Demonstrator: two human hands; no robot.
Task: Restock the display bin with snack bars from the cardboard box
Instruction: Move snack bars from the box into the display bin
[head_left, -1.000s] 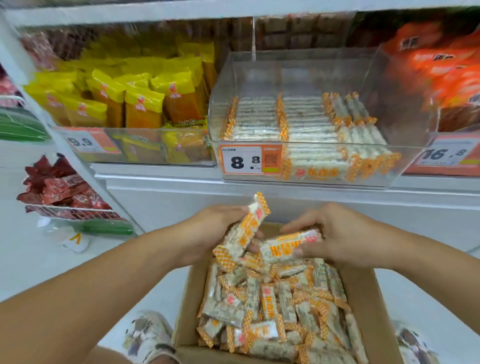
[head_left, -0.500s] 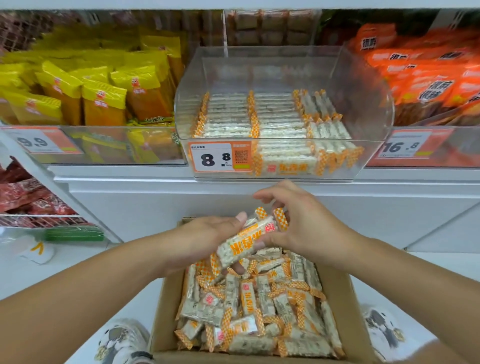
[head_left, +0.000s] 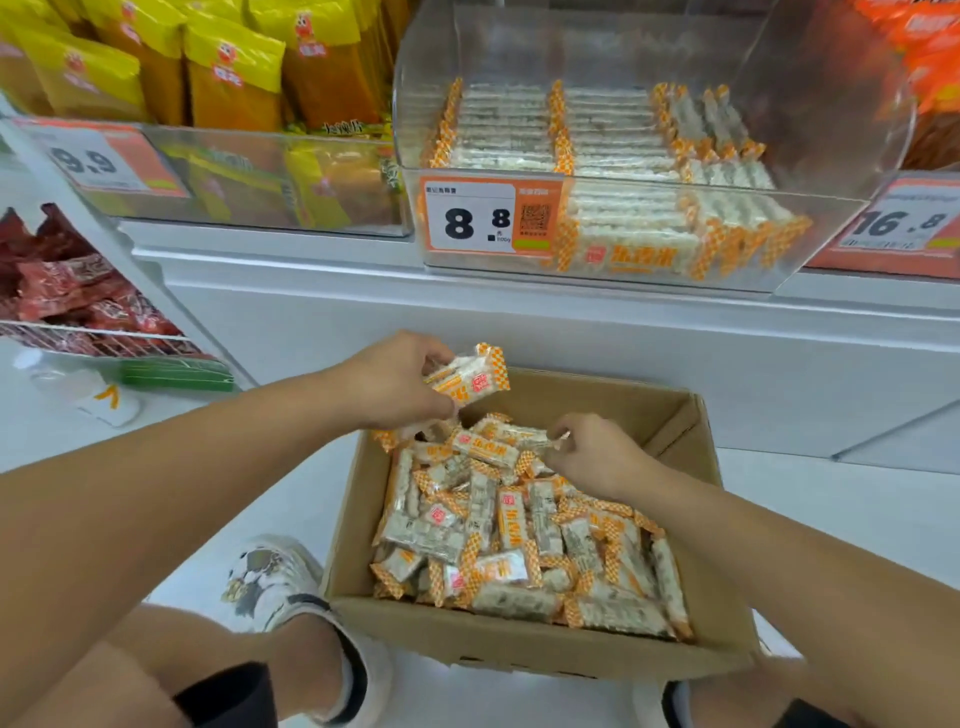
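An open cardboard box (head_left: 519, 647) on the floor holds several loose snack bars (head_left: 509, 540) in white-and-orange wrappers. My left hand (head_left: 395, 384) hovers over the box's far left corner, shut on a small bundle of bars (head_left: 470, 376). My right hand (head_left: 597, 454) is down inside the box, its fingers pinching the end of a bar (head_left: 488, 447) on top of the pile. Above, on the shelf, the clear display bin (head_left: 779, 249) carries neat rows of the same bars and an 8.8 price tag (head_left: 478, 218).
Yellow snack bags (head_left: 234, 67) fill the shelf section left of the bin, orange packs (head_left: 930, 52) the right. A wire rack with red packets (head_left: 67, 296) stands at far left. My shoes (head_left: 270, 577) flank the box on the white floor.
The view has tilted down toward the box. My right hand left the bundle and dropped into the box onto another bar. My left hand still holds the bundle, slightly higher.
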